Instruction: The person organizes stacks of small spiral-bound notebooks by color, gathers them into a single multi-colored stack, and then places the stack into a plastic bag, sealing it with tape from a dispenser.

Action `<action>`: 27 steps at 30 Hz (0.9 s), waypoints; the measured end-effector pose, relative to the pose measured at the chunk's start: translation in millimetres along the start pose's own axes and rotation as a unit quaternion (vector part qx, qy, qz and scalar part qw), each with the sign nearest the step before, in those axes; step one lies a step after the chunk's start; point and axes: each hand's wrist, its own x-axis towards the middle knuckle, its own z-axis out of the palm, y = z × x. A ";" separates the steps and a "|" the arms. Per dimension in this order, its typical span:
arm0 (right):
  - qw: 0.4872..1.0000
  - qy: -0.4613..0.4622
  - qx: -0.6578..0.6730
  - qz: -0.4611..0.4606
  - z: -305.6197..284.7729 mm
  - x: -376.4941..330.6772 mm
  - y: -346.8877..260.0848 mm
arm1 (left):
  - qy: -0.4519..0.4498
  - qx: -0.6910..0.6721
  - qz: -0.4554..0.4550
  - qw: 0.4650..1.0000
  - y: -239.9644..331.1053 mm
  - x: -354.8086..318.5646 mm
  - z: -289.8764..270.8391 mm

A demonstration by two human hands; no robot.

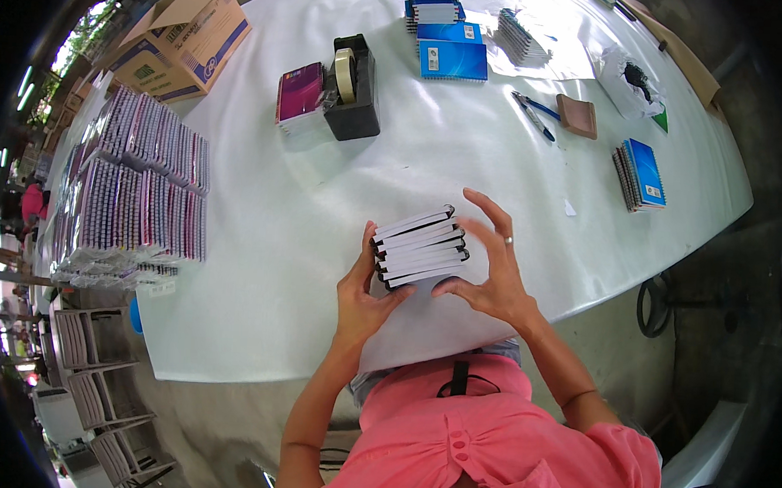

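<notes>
Okay, notebook stack: on the white table, near the person's edge, white page edges showing, dark loops uneven at right. Left hand is partly curled round the stack's left side, fingers along it, thumb at the near edge. Right hand is spread wide in a C at the other side, gripping nothing; fingertip contact unclear. Best handling, I'd judge: left steady, right pressing in evenly, flat fingers, so loops don't snag or books slip. Containers: cardboard box, flap up, contents hidden; plastic bag, something black inside, can't identify; black dispenser holding a tape roll; clear wrapping round the spiral-bound piles at left.
</notes>
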 end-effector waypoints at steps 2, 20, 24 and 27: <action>0.983 -0.062 -0.129 -0.116 -5.1 1.9 -3.7 | -0.015 -0.109 -0.053 0.992 5.5 1.4 1.6; 0.957 -0.074 -0.248 -0.129 -26.2 -32.9 -28.6 | -0.084 -0.237 -0.025 0.968 -7.7 21.8 -20.2; 0.999 -0.013 -0.028 -0.034 -45.0 -38.3 -19.9 | -0.085 -0.234 -0.010 0.968 -12.8 20.5 -19.7; 0.937 0.138 0.266 0.180 -12.5 -56.9 -2.0 | -0.106 -0.224 -0.021 0.969 -10.9 20.2 -19.8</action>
